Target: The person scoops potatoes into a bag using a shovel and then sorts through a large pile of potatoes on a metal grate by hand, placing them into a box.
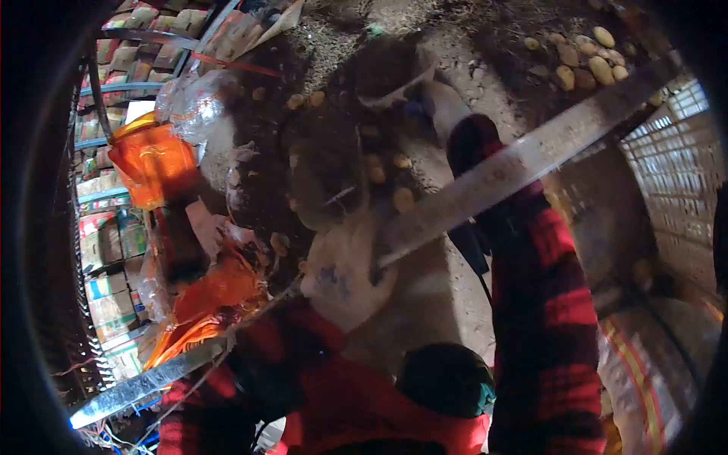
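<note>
Both my arms wear red-and-black checked sleeves. My right hand (446, 105), in a pale glove, reaches far forward at the end of a long sleeve. It is closed at the pale curved edge (396, 95) of a dark brown thing whose kind I cannot tell. My left arm comes in low, and in front of its cuff is a pale shape with bluish marks (341, 277); the left fingers are lost in shadow. Small potatoes (403, 199) lie on the soil between the hands. A long metal bar (523, 159) crosses above my right forearm.
More potatoes (600, 70) are heaped at the upper right. A pale plastic crate (675, 174) stands on the right, above a striped sack (644, 371). Orange mesh bags (155, 163) and clear plastic (197, 102) lie at left, beside stacked cardboard (106, 303).
</note>
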{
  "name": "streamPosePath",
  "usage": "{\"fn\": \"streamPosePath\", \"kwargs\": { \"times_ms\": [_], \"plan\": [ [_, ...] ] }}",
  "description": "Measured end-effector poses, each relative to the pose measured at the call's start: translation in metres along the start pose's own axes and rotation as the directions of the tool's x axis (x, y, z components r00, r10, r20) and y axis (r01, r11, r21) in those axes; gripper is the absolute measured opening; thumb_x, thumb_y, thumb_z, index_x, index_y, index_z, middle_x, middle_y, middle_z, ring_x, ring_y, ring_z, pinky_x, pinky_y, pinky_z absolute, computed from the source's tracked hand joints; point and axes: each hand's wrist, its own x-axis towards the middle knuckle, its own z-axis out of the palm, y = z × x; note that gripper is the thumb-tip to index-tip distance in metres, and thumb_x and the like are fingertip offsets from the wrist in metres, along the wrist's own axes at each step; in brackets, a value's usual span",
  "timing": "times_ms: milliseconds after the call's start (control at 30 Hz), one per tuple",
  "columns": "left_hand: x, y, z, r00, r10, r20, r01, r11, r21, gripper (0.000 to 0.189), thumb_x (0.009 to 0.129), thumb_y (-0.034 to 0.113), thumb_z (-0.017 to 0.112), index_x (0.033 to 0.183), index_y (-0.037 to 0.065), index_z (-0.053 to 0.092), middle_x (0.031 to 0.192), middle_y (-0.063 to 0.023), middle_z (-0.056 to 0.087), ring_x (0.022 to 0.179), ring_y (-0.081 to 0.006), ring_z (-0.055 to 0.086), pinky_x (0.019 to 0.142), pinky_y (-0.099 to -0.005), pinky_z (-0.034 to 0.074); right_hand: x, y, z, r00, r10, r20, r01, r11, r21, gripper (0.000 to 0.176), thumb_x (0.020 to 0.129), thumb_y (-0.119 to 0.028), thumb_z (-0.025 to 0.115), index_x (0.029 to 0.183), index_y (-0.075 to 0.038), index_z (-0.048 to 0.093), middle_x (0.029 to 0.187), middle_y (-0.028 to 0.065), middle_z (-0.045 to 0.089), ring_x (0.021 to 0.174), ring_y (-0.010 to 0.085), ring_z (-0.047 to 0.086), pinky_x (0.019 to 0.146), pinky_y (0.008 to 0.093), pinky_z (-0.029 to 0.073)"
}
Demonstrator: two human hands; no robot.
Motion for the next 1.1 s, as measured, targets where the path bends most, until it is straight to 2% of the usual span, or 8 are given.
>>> {"fn": "streamPosePath", "kwargs": {
  "times_ms": [100, 200, 300, 400, 667, 800, 967, 1100],
  "plan": [
    [0.008, 0.000, -0.006, 1.000, 0.012, -0.011, -0.012, 1.000, 0.012, 0.078, 0.075, 0.028, 0.082, 0.144, 0.003, 0.055, 0.133, -0.0226, 0.063, 0.119, -0.0429, 0.063, 0.102, -0.0527, 0.050, 0.051, -0.011, 0.018, 0.938, -0.337, 0.086, 0.315, 0.715, -0.624, 0.040, 0.102, -0.034, 0.063, 0.121, 0.002, 0.070, 0.106, 0.0210, 0.073, 0.101, 0.0349, 0.071, 0.089, 0.0436, 0.056],
    [0.006, 0.005, -0.004, 1.000, -0.009, -0.019, 0.009, 1.000, -0.007, 0.077, 0.075, 0.028, 0.081, 0.144, 0.004, 0.055, 0.132, -0.0219, 0.063, 0.119, -0.0417, 0.062, 0.103, -0.0522, 0.049, 0.038, 0.005, 0.033, 0.753, -0.654, 0.074, 0.551, 0.564, -0.615, 0.044, 0.104, -0.038, 0.062, 0.120, 0.001, 0.072, 0.103, 0.0206, 0.074, 0.101, 0.0336, 0.072, 0.090, 0.0415, 0.056],
    [0.005, 0.008, -0.002, 0.999, -0.036, -0.019, 0.036, 0.999, -0.015, 0.076, 0.076, 0.027, 0.080, 0.144, 0.005, 0.055, 0.131, -0.0213, 0.063, 0.119, -0.0404, 0.062, 0.103, -0.0516, 0.048, 0.013, 0.007, 0.051, 0.972, -0.204, -0.119, 0.215, 0.973, 0.087, 0.037, 0.107, -0.032, 0.058, 0.125, -0.002, 0.070, 0.113, 0.0142, 0.073, 0.108, 0.0256, 0.069, 0.094, 0.0374, 0.055],
    [0.004, 0.006, 0.002, 0.996, -0.090, -0.015, 0.090, 0.996, -0.002, 0.076, 0.076, 0.027, 0.079, 0.144, 0.006, 0.055, 0.130, -0.0207, 0.063, 0.119, -0.0391, 0.061, 0.104, -0.0511, 0.047, -0.026, 0.012, 0.049, 0.988, 0.151, -0.024, -0.123, 0.877, 0.464, 0.035, 0.108, -0.028, 0.058, 0.130, -0.003, 0.066, 0.117, 0.0117, 0.071, 0.109, 0.0216, 0.067, 0.094, 0.0353, 0.055],
    [-0.003, -0.002, 0.007, 0.998, -0.066, -0.019, 0.067, 0.997, 0.047, 0.075, 0.076, 0.030, 0.080, 0.143, 0.005, 0.056, 0.131, -0.0200, 0.065, 0.121, -0.0405, 0.062, 0.105, -0.0506, 0.049, -0.293, 0.042, -0.030, 0.952, 0.303, 0.034, -0.294, 0.882, 0.368, 0.039, 0.106, -0.022, 0.062, 0.139, -0.002, 0.057, 0.117, 0.0100, 0.068, 0.101, 0.0169, 0.066, 0.083, 0.0317, 0.054],
    [-0.004, 0.000, 0.011, 0.997, -0.061, -0.037, 0.063, 0.997, 0.053, 0.077, 0.080, 0.031, 0.078, 0.147, 0.006, 0.051, 0.130, -0.0195, 0.063, 0.121, -0.0379, 0.062, 0.106, -0.0497, 0.048, -0.322, 0.009, -0.011, 0.883, 0.456, -0.113, -0.470, 0.854, -0.223, 0.056, 0.095, -0.015, 0.073, 0.145, 0.000, 0.053, 0.124, 0.0126, 0.070, 0.097, 0.0219, 0.073, 0.076, 0.0355, 0.059],
    [0.000, -0.001, 0.005, 0.998, -0.047, 0.041, 0.047, 0.999, 0.006, 0.079, 0.084, 0.033, 0.077, 0.151, 0.005, 0.046, 0.138, -0.0213, 0.060, 0.126, -0.0406, 0.060, 0.108, -0.0505, 0.047, -0.318, 0.036, 0.015, 0.869, 0.140, -0.475, -0.455, 0.607, -0.652, 0.060, 0.091, -0.033, 0.070, 0.143, -0.008, 0.056, 0.120, 0.0218, 0.074, 0.102, 0.0367, 0.074, 0.090, 0.0474, 0.057],
    [0.002, -0.010, 0.003, 0.998, -0.024, 0.059, 0.024, 1.000, -0.005, 0.079, 0.086, 0.034, 0.075, 0.152, 0.005, 0.045, 0.138, -0.0232, 0.060, 0.125, -0.0416, 0.060, 0.108, -0.0509, 0.047, -0.381, 0.037, 0.001, 0.846, 0.089, -0.525, -0.403, 0.751, -0.523, 0.034, 0.086, -0.026, 0.075, 0.107, 0.001, 0.071, 0.087, 0.0145, 0.074, 0.072, 0.0226, 0.070, 0.070, 0.0405, 0.055]
  ]
}}
